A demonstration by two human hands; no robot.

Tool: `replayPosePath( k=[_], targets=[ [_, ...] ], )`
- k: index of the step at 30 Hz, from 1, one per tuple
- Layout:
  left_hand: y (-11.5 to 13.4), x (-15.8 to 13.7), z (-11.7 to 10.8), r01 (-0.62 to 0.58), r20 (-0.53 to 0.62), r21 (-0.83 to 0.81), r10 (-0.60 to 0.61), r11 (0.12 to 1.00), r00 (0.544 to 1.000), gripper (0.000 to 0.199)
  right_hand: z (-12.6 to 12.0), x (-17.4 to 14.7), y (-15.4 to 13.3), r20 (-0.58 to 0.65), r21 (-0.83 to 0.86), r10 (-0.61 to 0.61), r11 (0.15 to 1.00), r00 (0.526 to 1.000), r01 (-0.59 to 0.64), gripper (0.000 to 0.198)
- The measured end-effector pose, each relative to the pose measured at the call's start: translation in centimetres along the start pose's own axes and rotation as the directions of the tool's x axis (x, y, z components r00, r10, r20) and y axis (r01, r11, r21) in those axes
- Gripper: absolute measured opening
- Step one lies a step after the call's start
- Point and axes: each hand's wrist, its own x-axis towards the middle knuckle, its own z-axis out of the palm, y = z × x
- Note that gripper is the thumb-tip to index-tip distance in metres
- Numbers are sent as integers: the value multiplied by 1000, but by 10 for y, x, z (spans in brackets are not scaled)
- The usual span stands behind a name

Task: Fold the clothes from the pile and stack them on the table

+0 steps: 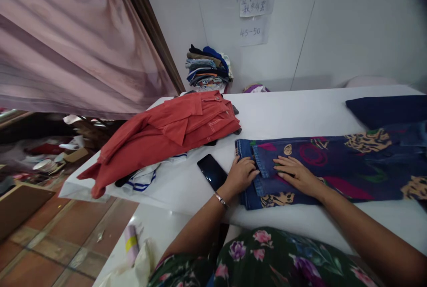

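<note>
A pair of dark blue printed denim jeans point(336, 167) with pink, green and tan patches lies flat along the right half of the table, its two leg ends to the left. My left hand point(240, 175) has its fingers bent over the leg ends, gripping the cloth by the hem; part of the thumb is hidden. My right hand point(298, 175) rests palm down on the upper leg, fingers stretched out and slightly apart. Close to my left wrist lies a black phone point(212, 172).
Red clothing point(173, 129) lies over other garments on the white table point(287, 116), left of the phone. Dark navy cloth point(390, 110) is at the far right. Behind stands a stack of folded clothes point(207, 69). A pink curtain point(76, 42) hangs at left.
</note>
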Motion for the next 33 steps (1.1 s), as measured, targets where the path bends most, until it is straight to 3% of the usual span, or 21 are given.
replayPosePath(
  k=[2, 4, 7, 10, 12, 15, 17, 19, 22, 24, 29, 33],
  targets=[
    [-2, 0, -1, 34, -80, -92, -41, 995, 996, 16, 0, -2, -1, 7, -14, 3, 1000, 1000, -3, 34],
    [-5, 1, -2, 138, -195, -153, -167, 979, 966, 15, -2, -1, -3, 15, -2, 17, 1000, 1000, -17, 34],
    [-10, 6, -4, 353, -299, -254, -421, 900, 857, 34, -6, 2, -6, -28, 51, 59, 997, 998, -58, 35],
    [-15, 12, -4, 459, -206, -493, -611, 739, 764, 60, -7, 5, -6, -195, 17, 116, 993, 974, -115, 41],
    [-16, 17, -6, 485, -96, -661, -705, 573, 702, 71, -5, 5, -4, -254, -88, 150, 980, 956, -178, 46],
    [-15, 24, -12, 505, 41, -790, -792, 347, 609, 76, 5, 3, -2, -169, -285, 198, 928, 966, -240, 54],
    [-13, 28, -16, 539, 135, -806, -810, 245, 570, 67, 11, 2, -2, -103, -382, 213, 894, 972, -236, 54],
    [-11, 31, -19, 566, 243, -807, -780, 168, 577, 52, 15, 2, -3, -83, -427, 213, 875, 974, -227, 54],
    [-10, 33, -19, 575, 393, -816, -674, 58, 626, 37, 14, 4, -6, -89, -429, 211, 874, 973, -229, 53],
    [-9, 33, -18, 578, 439, -815, -621, 28, 649, 33, 12, 5, -7, -83, -412, 221, 880, 972, -235, 53],
    [3, 27, -21, 482, 329, -855, -518, 192, 790, 38, 6, 6, -10, -86, -307, 248, 915, 965, -263, 55],
    [11, 28, -24, 404, 256, -869, -441, 285, 860, 49, 3, 8, -18, -72, -124, 159, 978, 985, -167, 61]
  ],
)
